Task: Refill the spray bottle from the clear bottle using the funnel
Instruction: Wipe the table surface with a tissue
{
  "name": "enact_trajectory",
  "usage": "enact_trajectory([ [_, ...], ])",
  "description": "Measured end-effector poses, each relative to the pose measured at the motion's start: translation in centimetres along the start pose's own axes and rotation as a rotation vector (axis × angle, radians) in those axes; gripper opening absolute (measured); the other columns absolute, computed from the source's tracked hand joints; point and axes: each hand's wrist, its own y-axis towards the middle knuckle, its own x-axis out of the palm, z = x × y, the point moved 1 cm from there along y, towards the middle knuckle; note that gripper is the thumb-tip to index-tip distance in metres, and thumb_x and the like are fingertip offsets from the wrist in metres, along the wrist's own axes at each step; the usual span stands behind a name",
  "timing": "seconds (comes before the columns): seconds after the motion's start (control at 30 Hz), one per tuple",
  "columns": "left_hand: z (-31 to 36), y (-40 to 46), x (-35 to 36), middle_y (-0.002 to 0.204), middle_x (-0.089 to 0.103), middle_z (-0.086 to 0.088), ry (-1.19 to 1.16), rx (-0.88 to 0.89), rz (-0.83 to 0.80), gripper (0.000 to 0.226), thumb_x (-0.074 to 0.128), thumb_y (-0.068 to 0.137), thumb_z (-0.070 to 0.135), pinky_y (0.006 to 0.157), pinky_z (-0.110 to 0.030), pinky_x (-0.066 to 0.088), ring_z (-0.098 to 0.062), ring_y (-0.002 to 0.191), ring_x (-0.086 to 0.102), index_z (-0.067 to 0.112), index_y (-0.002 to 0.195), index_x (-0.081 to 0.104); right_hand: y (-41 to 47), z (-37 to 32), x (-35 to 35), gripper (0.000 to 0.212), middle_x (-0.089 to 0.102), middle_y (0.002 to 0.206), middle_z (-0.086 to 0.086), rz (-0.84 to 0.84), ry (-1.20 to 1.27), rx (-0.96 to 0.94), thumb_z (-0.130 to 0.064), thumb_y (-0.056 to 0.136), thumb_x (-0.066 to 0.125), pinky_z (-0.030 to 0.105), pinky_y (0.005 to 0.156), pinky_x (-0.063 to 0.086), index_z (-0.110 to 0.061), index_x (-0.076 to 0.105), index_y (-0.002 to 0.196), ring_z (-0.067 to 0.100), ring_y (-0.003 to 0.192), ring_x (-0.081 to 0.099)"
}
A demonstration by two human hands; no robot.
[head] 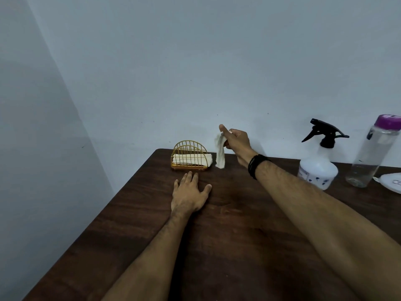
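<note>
A white spray bottle [318, 168] with a black trigger head stands at the right of the dark wooden table [217, 235]. Further right stands a clear bottle [368, 157] with a purple cap on. My right hand [235, 141] is raised above the table's far edge, shut on a white tissue [220, 152] that hangs down from its fingers. My left hand [189, 193] lies flat on the table, fingers apart, just in front of the napkin holder. No funnel is visible.
A gold wire napkin holder [189, 156] with white tissues sits at the table's far edge against the wall. A white object [390, 182] lies at the right edge, partly cut off. A black band circles my right wrist.
</note>
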Motion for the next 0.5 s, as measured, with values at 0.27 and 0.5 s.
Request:
enact_trajectory([
  [0.27,1.7,-3.0,-1.9,0.111,0.072,0.003,-0.479,0.077,0.363,0.043,0.058,0.093,0.055,0.092,-0.037,0.052,-0.015,0.107,0.065,0.021,0.116,0.071,-7.0,-1.8,-4.9,0.062,0.037,0.051,-0.004,-0.107,-0.055,0.071,-0.059,0.076,0.08,0.021,0.051,0.037,-0.022,0.036,0.054,0.009,0.045,0.041],
  [0.5,8.7,-6.9,-4.3,0.094,0.076,-0.005,-1.24,0.007,0.094,0.042,0.071,0.087,0.045,0.075,-0.023,0.056,-0.008,0.079,0.07,0.007,0.105,0.073,-12.3,-2.7,-5.8,0.056,0.044,0.06,-0.002,-0.187,-0.047,0.132,-0.057,0.081,0.077,0.022,0.054,0.035,-0.022,0.04,0.057,0.01,0.055,0.044],
])
